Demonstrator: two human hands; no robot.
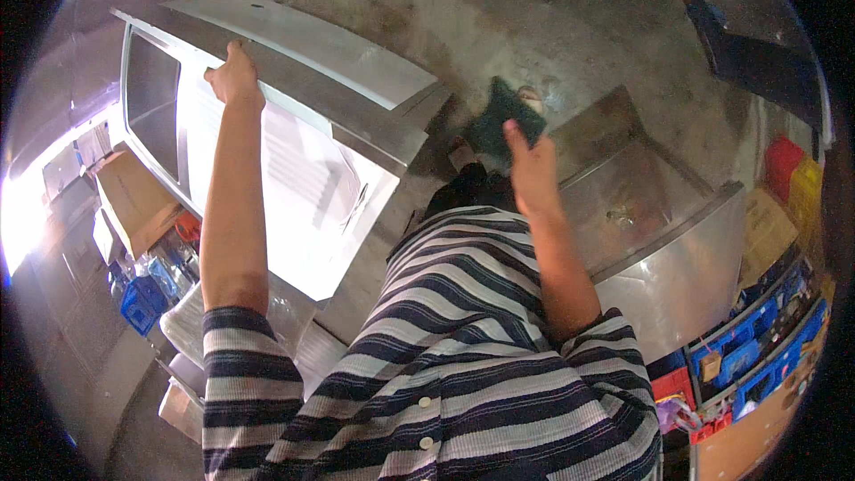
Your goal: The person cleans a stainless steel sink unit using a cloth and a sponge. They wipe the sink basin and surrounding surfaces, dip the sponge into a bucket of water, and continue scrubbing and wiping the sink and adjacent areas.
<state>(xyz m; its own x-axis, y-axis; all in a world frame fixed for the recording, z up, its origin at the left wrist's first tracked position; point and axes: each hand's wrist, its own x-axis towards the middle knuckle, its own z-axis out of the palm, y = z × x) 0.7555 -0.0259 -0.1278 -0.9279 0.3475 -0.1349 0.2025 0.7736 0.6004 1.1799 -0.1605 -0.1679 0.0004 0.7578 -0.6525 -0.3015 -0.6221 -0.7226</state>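
Note:
A large metal cabinet [289, 169] with a bright, shiny face and a framed opening at its far left end stands tilted in view on my left. My left hand [236, 78] is closed over its upper edge, with the thumb and fingers on the rim. In front of my body, my right hand [533, 165] holds a dark green scouring pad [503, 118], thumb on top. The pad hangs above the floor, apart from the cabinet. My other right fingers are mostly hidden behind the pad.
A metal box-shaped piece [672, 276] stands close on my right. Blue bins [748, 352] and a cardboard piece [768, 236] lie beyond it. To the left are a cardboard box [138, 200] and a blue basket [142, 301]. Stained concrete floor [427, 18] lies ahead.

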